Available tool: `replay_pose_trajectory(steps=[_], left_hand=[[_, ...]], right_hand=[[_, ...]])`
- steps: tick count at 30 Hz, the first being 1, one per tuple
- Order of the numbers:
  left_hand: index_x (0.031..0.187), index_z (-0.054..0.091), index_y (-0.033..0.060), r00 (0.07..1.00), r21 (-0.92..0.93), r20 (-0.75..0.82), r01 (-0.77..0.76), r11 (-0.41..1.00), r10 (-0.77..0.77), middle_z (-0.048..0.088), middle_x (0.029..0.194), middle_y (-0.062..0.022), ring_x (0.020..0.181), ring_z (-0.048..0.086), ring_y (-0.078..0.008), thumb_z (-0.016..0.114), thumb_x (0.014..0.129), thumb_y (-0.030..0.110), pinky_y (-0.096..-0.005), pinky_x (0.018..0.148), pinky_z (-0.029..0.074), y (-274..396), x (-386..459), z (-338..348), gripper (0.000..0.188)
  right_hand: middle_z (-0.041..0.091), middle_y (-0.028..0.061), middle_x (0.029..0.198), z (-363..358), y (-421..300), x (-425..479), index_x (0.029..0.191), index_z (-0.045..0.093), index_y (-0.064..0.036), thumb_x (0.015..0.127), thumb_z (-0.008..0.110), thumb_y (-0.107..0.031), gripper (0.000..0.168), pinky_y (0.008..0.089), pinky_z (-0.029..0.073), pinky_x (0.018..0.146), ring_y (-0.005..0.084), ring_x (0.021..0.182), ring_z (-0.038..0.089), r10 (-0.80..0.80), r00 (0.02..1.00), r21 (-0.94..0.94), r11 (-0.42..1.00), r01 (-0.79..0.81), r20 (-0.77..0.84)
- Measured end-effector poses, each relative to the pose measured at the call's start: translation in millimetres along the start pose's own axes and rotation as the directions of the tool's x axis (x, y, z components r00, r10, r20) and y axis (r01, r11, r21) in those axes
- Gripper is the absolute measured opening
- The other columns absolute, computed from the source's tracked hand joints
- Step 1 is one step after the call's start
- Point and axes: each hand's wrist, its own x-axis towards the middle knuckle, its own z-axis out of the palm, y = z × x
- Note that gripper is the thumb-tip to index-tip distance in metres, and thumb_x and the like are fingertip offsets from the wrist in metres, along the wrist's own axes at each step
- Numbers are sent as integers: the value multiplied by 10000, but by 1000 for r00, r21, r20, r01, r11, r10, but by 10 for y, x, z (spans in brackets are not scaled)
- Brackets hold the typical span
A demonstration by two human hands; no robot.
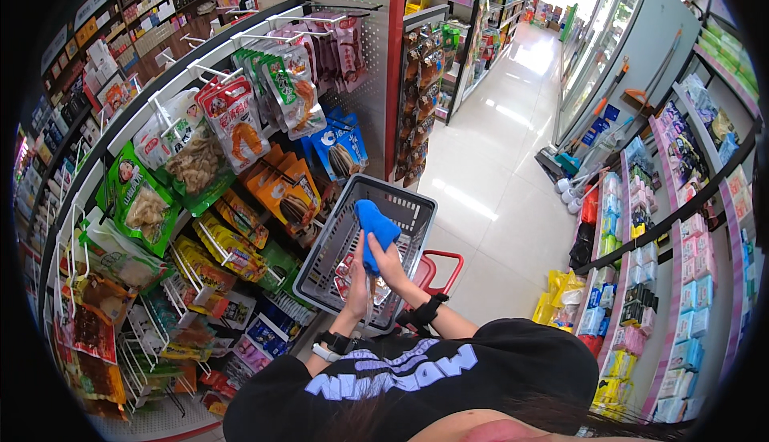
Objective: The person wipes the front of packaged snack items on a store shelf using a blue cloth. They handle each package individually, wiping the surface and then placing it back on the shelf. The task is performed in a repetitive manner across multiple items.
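Note:
A folded blue cloth point(375, 222) is held over a grey plastic shopping basket point(428, 213) in front of me. My right hand point(386, 260) grips the cloth from its right side, thumb up along it. My left hand point(358, 283) presses against the cloth's lower left side with straight fingers. Inside the basket, below my hands, lie a red-and-white snack packet point(343, 277) and other packaging that my hands partly hide.
Beside the basket on the left is a rack of hanging snack bags point(237, 123) with projecting white metal hooks point(225, 252). A red tubular frame point(453, 270) stands right of the basket. Tiled aisle floor point(480, 201), a glass-door refrigerator point(607, 39), cleaning tools point(592, 123) and stocked shelves point(673, 298) lie rightward.

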Motion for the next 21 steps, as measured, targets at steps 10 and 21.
replay_pose_trajectory(steps=[10, 21], left_hand=[[1351, 200, -28, 977, -182, -14, 204, 962, -211, 320, 1354, -150, 1236, 346, -250, 125, 899, 576, -346, 1016, 286, -216, -75, -188, 758], [1406, 58, 53, 995, 120, -71, -62, 991, 71, 148, 1432, -151, 1303, 225, -264, 209, 900, 561, -359, 1054, 202, -22, -7, -110, 733]], right_hand=[[564, 143, 1070, 208, 30, -239, 1130, 481, 48, 890, 535, -242, 380, 339, 402, 858, 234, 978, 542, -171, 985, 40, 985, 170, 32], [533, 51, 957, 249, -219, -72, 1059, 503, 16, 916, 482, -321, 367, 287, 402, 786, 133, 860, 486, -93, 996, 84, 992, 92, -3]])
